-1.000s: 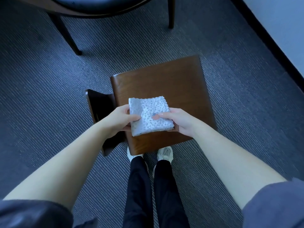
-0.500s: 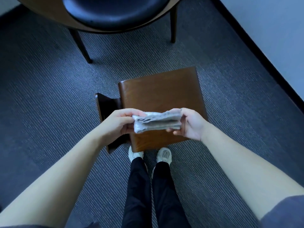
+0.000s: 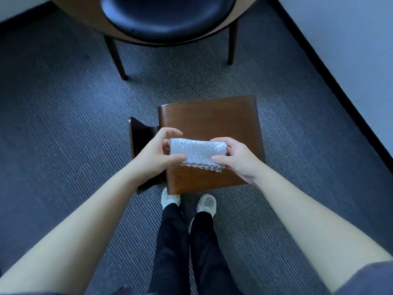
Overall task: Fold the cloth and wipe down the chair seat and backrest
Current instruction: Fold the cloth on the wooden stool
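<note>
The pale, dimpled cloth, folded narrow, sits above the stool; my left hand and right hand pinch its ends.

The single head-worn camera looks steeply down, close over the forearms, toward the carpet below.

You had one cloth, two chairs (a wooden chair, a black-cushioned chair), two white shoes and two hands, your left hand and right hand.
</note>
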### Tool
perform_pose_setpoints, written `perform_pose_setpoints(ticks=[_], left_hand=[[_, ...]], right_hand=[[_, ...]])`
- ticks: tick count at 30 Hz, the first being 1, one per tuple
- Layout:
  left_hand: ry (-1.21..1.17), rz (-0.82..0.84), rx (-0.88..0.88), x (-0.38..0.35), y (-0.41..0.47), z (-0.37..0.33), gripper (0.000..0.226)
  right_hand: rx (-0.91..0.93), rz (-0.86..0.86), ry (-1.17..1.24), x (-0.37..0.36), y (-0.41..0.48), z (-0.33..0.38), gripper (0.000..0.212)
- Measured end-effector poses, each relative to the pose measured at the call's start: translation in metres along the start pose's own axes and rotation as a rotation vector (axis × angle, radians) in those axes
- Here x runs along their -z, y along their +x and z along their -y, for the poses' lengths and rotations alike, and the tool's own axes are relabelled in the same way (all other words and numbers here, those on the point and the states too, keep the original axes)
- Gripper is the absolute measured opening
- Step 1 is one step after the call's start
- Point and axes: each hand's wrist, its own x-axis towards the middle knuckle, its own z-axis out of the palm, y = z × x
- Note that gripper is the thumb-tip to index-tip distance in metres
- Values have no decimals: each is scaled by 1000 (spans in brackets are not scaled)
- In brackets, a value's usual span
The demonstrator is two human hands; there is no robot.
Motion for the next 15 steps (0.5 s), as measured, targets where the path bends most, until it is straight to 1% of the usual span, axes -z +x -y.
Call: perform_pose_setpoints(ticks=[1, 5, 7, 10, 12, 15], left_hand=[[-21, -31, 24, 1, -1, 1, 39], [-37, -135, 54, 11, -6, 0, 12], [-3, -140, 48, 23, -8, -3, 14], [19, -138, 20, 49, -5, -7, 18], [33, -141, 17, 70, -1, -8, 21], [-23, -149, 30, 106, 5, -5, 18]], right_hand=[[3, -1, -27, -1, 1, 1, 39], [1, 40, -80, -11, 5, 11, 25], [-25, 105, -22, -19, 7, 20, 20], [-76, 192, 52, -34, 14, 34, 21], [-69, 186, 64, -49, 22, 43, 23], [-46, 110, 110, -81, 40, 54, 26]])
